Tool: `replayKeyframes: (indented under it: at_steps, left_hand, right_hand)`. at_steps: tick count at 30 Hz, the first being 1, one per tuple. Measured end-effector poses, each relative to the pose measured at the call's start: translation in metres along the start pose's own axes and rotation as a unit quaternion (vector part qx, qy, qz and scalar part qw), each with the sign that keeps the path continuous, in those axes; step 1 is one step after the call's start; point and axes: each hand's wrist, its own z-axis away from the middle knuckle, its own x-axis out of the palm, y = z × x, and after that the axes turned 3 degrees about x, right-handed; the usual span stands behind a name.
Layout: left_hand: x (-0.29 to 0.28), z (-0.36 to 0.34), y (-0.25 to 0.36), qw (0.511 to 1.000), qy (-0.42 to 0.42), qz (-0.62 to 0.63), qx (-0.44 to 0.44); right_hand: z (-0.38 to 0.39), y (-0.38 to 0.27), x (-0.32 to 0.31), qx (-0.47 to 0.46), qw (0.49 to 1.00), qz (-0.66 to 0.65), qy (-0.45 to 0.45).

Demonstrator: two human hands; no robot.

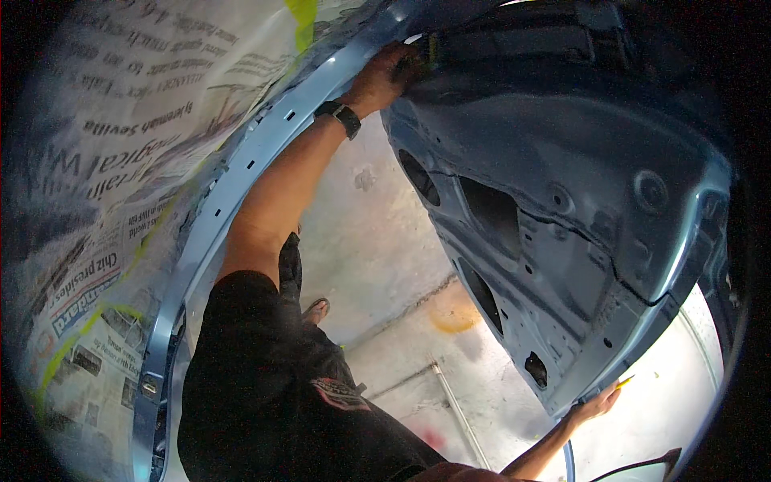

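Note:
A blue-grey car door (554, 233), its inner panel full of holes and recesses, hangs swung out on the right. My left hand (387, 78), below a dark wristwatch (340, 118), reaches up to the far end of the door, between it and the light blue door sill (249, 165). Its fingers curl in shadow, and what they hold there is hidden. At the near lower corner of the door is my right hand (596, 406), closed on a slim yellow object (624, 383) whose tip sticks out beside the door's edge. Its kind does not show.
Newspaper (120, 185) held with yellow-green tape (303, 22) covers the car body on the left. Below lies a pale concrete floor (361, 217) with orange and red paint stains. A long white bar (460, 414) lies on it. My foot (318, 310) stands near the sill.

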Motion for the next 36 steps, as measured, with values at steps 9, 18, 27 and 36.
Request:
replayKeyframes:
  at_steps: [9,18,27,36]
  left_hand:
    - [-0.004,0.018,-0.001,0.984,0.037,0.105,-0.139]
    - [-0.011,0.001,0.012,0.996,0.024,0.009,-0.080]
    - [-0.013,-0.012,0.007,0.995,0.006,-0.051,0.091]
    - [-0.013,-0.007,0.004,0.996,-0.027,-0.021,0.082]
  right_hand:
    - [0.001,0.001,0.000,-0.001,1.000,-0.012,-0.011]
    - [0.004,-0.009,0.001,0.026,0.999,-0.024,-0.013]
    - [0.010,-0.021,0.006,0.005,0.998,-0.057,0.014]
    - [0.002,-0.001,0.000,0.026,0.999,-0.046,-0.010]
